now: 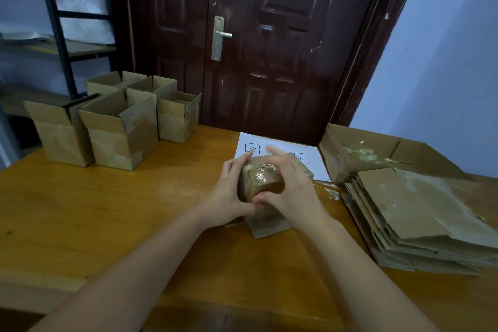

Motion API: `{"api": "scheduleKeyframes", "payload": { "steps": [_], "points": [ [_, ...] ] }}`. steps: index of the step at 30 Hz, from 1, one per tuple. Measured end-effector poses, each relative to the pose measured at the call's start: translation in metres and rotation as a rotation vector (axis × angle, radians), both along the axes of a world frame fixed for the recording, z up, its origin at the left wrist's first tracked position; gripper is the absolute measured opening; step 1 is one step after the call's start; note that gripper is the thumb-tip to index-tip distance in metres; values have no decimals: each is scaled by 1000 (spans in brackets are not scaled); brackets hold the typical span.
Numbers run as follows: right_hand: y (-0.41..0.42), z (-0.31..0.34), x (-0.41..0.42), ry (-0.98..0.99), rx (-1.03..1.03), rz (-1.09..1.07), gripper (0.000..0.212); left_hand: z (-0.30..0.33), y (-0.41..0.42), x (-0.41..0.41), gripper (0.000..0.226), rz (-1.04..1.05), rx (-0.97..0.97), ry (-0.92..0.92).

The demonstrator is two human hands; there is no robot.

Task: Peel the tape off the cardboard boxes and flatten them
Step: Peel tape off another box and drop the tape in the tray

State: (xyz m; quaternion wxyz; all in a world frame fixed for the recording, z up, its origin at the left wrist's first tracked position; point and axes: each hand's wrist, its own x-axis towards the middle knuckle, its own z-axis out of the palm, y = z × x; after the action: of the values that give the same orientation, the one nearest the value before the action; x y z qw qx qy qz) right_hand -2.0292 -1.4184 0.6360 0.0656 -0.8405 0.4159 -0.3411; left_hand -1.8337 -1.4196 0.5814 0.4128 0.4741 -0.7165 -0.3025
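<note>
Hands [258, 186] gripping taped box [265, 183], flattened stack [420, 224] right

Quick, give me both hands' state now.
Left hand: grips the taped box.
Right hand: grips the same box from above.

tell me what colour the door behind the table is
Dark reddish-brown, glossy, with raised panels; the door shows clearly in the head view.

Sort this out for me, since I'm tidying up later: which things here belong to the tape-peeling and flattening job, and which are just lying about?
Job:
taped box, held by left hand and right hand
open boxes
flattened stack
big box of peeled tape

Lying about:
written paper sheet
shelf rack
door
</note>
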Motion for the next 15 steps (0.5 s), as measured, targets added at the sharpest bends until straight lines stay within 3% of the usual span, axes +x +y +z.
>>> {"api": "scheduleKeyframes", "payload": {
  "steps": [4, 8, 12, 15],
  "points": [
    [-7, -12, 1, 43, -276, 42, 27, -2, -1, -4, 113, 14, -25, 4],
    [-11, -18, 7, -10, -531, 80, 22, -1, -2, -7, 122, 62, -45, 1],
    [-10, -15, 11, 8, -509, 77, 25, 2, -6, -2, 121, 53, -38, -36],
    [-8, -6, 11, 25, -346, 10, 32, 2, -7, 4, 125, 43, -21, -42]
  ]
}}
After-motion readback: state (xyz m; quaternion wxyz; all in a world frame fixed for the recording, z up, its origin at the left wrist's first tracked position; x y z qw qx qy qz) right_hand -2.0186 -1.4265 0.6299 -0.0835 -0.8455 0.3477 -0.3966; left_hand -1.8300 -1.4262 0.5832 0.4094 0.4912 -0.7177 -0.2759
